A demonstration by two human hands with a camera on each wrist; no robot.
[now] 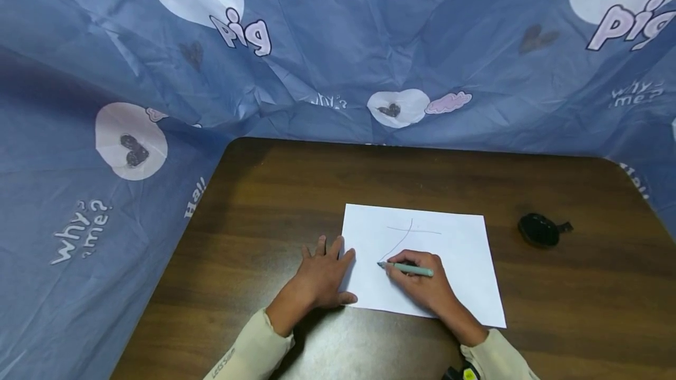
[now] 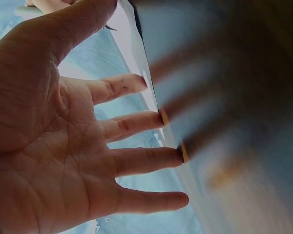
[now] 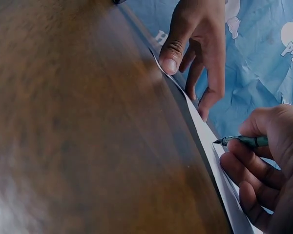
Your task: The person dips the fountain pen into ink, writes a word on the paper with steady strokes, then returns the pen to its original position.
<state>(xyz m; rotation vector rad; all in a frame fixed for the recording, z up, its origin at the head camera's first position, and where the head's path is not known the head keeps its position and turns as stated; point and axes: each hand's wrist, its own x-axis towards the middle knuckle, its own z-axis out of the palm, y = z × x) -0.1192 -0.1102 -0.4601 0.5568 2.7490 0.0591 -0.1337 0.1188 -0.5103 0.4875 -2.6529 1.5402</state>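
Note:
A white sheet of paper lies on the brown table, with thin dark pen strokes on its upper part: one line across and one long curve down to the left. The right hand pinches a light green fountain pen, its dark nib at the lower end of the curve. In the right wrist view the pen sits between thumb and fingers, its nib near the paper. The left hand is spread at the paper's left edge, thumb and fingertips touching down. Its palm looks lifted in the left wrist view.
On the table, right of the paper, is a small round black object with a short tab. Blue printed cloth hangs behind and beside the table. A black-and-yellow item shows at the right sleeve.

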